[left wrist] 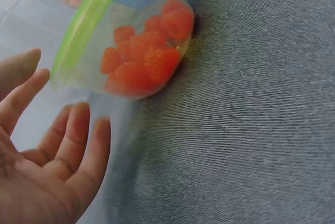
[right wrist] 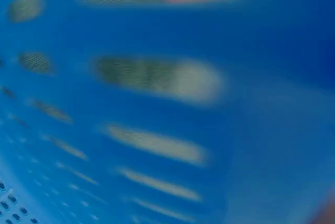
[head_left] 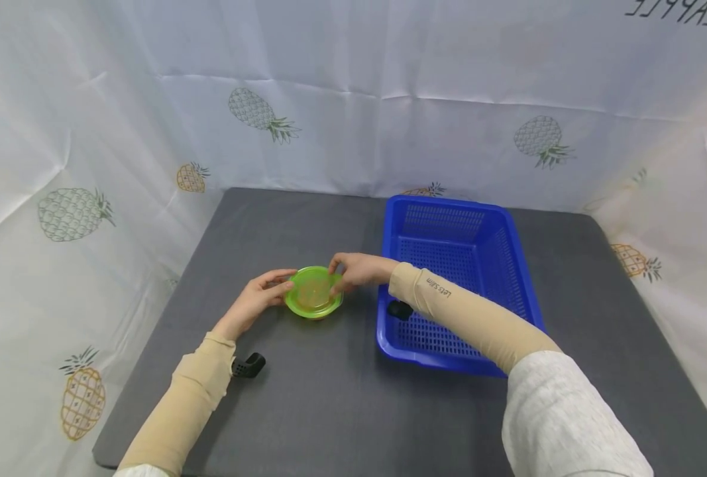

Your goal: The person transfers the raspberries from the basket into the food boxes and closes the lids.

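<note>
A round tub with clear sides (left wrist: 125, 80) stands on the grey tabletop, with red raspberry-like pieces (left wrist: 136, 59) inside. Its green see-through lid (head_left: 313, 292) covers the top. My left hand (head_left: 260, 296) is at the tub's left side, fingers spread and gently bent; in the left wrist view the fingertips stop just short of the lid's rim. On the opposite side, my right hand (head_left: 359, 270) has bent fingers and thumb at the lid's right edge, holding it there. The right wrist view shows mostly blue basket wall, so that hand's fingers are hidden in it.
Right of the tub sits a blue slotted basket (head_left: 391, 228), with my right forearm stretched across it. Black wrist camera mounts show by the left wrist (head_left: 248, 365) and right wrist (head_left: 399, 309). White pineapple-print cloth (head_left: 353, 132) hangs behind the table and along its sides.
</note>
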{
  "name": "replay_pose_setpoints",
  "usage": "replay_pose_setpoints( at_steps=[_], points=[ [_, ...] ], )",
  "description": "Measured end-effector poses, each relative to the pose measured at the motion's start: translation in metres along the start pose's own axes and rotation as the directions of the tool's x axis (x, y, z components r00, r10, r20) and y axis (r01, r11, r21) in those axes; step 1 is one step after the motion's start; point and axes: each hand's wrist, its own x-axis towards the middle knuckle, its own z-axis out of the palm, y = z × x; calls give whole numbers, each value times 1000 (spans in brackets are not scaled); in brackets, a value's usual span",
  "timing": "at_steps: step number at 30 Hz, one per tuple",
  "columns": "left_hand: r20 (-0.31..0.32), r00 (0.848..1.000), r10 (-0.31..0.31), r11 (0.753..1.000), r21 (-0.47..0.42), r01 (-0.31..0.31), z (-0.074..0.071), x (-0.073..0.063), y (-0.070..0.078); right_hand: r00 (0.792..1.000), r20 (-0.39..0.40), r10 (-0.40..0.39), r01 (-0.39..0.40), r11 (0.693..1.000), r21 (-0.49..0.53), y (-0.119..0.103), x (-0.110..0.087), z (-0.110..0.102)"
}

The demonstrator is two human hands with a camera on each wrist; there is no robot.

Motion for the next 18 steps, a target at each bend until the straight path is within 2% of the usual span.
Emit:
replay_pose_setpoints(
  at_steps=[5, 9, 12, 18],
  points=[
    [-21, 1000, 3, 997, 75, -2, -3, 0, 8, 1000, -2, -12, 12, 1000, -6, -3, -11, -14],
    [-19, 1000, 5, 991, 133, -2, -5, -5, 21, 999, -2, -39, 39, 999, 21, -8, -28, -28],
    [-26, 1000, 18, 983, 182, -13, -6, -9, 33, 998, -10, -64, 64, 998, 19, -11, -48, -39],
    [-20, 993, 118, 943, 316, -105, -11, -18, 57, 989, -91, -113, 112, 994, -10, -4, -97, -60]
  ],
)
